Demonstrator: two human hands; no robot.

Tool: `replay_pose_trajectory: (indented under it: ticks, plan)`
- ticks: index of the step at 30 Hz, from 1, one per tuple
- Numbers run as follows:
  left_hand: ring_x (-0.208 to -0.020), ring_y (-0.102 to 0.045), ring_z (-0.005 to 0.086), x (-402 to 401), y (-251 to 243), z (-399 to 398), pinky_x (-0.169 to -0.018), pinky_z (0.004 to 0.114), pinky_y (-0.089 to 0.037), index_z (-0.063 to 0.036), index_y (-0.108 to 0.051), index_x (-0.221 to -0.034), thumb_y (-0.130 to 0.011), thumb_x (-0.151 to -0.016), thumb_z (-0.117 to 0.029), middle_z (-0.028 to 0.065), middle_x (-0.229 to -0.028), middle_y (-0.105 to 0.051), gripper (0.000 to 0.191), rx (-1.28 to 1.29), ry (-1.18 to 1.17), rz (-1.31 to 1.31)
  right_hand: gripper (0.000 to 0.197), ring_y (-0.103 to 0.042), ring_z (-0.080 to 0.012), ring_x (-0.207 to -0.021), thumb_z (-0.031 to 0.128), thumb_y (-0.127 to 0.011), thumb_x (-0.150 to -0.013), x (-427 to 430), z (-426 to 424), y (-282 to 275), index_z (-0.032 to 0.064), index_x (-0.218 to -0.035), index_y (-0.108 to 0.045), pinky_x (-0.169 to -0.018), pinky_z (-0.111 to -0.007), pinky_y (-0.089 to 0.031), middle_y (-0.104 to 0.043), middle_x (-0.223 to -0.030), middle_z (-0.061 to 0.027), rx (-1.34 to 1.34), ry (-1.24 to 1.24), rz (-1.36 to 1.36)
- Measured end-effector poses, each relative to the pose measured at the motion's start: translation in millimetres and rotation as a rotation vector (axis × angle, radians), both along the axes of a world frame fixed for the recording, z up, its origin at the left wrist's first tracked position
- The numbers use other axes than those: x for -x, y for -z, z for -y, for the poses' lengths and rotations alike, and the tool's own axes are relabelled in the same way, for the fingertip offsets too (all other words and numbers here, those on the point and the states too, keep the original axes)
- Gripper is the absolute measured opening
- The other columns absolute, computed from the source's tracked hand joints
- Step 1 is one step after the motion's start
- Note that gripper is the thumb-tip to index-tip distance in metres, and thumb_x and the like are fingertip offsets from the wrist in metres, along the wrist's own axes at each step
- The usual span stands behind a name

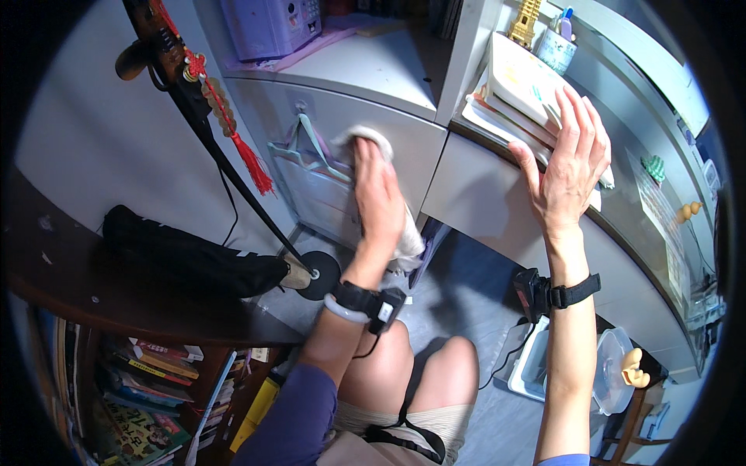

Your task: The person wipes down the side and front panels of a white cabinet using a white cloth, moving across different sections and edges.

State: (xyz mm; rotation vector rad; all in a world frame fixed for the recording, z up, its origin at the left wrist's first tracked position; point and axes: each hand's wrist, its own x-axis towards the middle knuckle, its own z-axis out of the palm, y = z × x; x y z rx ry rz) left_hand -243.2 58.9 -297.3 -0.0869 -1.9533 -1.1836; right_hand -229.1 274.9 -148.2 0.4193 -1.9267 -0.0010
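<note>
My left hand (379, 195) holds a white cloth (408, 239) flat against a pale cabinet door (417, 154); the cloth's lower end hangs below my palm. The hand and cloth are slightly blurred. Beside them, a clear plastic bag with green and lilac handles (312, 180) hangs from a hook on the same door. My right hand (574, 163), thumb spread, is at the near side of a stack of books and papers (518, 87) on the desk. It grips nothing that I can see; whether the palm touches the stack is hidden.
A black stand with a red tassel (250, 163) leans at left, near a black cloth bag (186, 253) on a dark wooden shelf top (145, 323). A purple box (271, 29) sits in the open compartment above. Plastic containers (530, 361) stand below my right forearm.
</note>
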Motion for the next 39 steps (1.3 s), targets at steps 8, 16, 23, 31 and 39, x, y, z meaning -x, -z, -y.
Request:
replay_pose_trajectory:
  ticks: [8, 16, 23, 31, 39]
  plan:
    - [-0.145, -0.027, 0.0432, -34, 36, -54, -0.119, 0.044, -0.022, 0.0075, -0.036, -0.146, -0.040, -0.102, -0.011, 0.0289, -0.154, -0.031, 0.048, -0.021, 0.191, 0.002, 0.088, -0.040, -0.0280, -0.134, 0.056, -0.075, -0.074, -1, 3, -5, 0.0076, -0.142, -0.046, -0.110, -0.046, -0.028, -0.049, -0.142, -0.0080, -0.002, 0.011, -0.012]
    - [-0.146, -0.016, 0.0486, 42, -48, 27, -0.121, 0.047, -0.013, 0.0117, -0.029, -0.146, -0.041, -0.103, -0.016, 0.0340, -0.155, -0.022, 0.052, -0.120, -0.036, -0.198, 0.089, -0.039, -0.0287, -0.135, 0.059, -0.074, -0.073, -2, 2, -4, 0.0075, -0.140, -0.048, -0.111, -0.046, -0.028, -0.049, -0.142, -0.0081, -0.012, 0.011, 0.006]
    - [-0.145, -0.010, 0.0543, 26, -43, -48, -0.120, 0.051, -0.010, 0.0174, -0.015, -0.146, -0.040, -0.105, -0.024, 0.0426, -0.153, -0.009, 0.064, -0.154, 0.003, -0.161, 0.092, -0.041, -0.0279, -0.134, 0.065, -0.071, -0.072, -4, 4, -6, 0.0068, -0.140, -0.049, -0.112, -0.045, -0.028, -0.052, -0.139, -0.0081, -0.040, 0.002, -0.002]
    - [-0.143, -0.006, 0.0582, 23, -3, -46, -0.118, 0.062, -0.003, 0.0212, -0.013, -0.145, -0.028, -0.098, -0.065, 0.0455, -0.151, -0.009, 0.099, 0.281, -0.080, -0.036, 0.081, -0.037, -0.0332, -0.137, 0.053, -0.070, -0.082, -8, -3, -4, 0.0044, -0.142, -0.045, -0.113, -0.048, -0.025, -0.047, -0.144, -0.0120, -0.054, -0.023, 0.034]
    - [-0.146, 0.000, 0.0540, 57, -57, 9, -0.120, 0.055, -0.002, 0.0231, -0.003, -0.144, -0.040, -0.099, -0.058, 0.0461, -0.151, -0.001, 0.100, -0.140, -0.142, -0.085, 0.091, -0.037, -0.0326, -0.137, 0.061, -0.072, -0.074, -3, 1, -6, 0.0055, -0.141, -0.046, -0.114, -0.050, -0.025, -0.048, -0.141, -0.0112, -0.003, -0.095, 0.010]
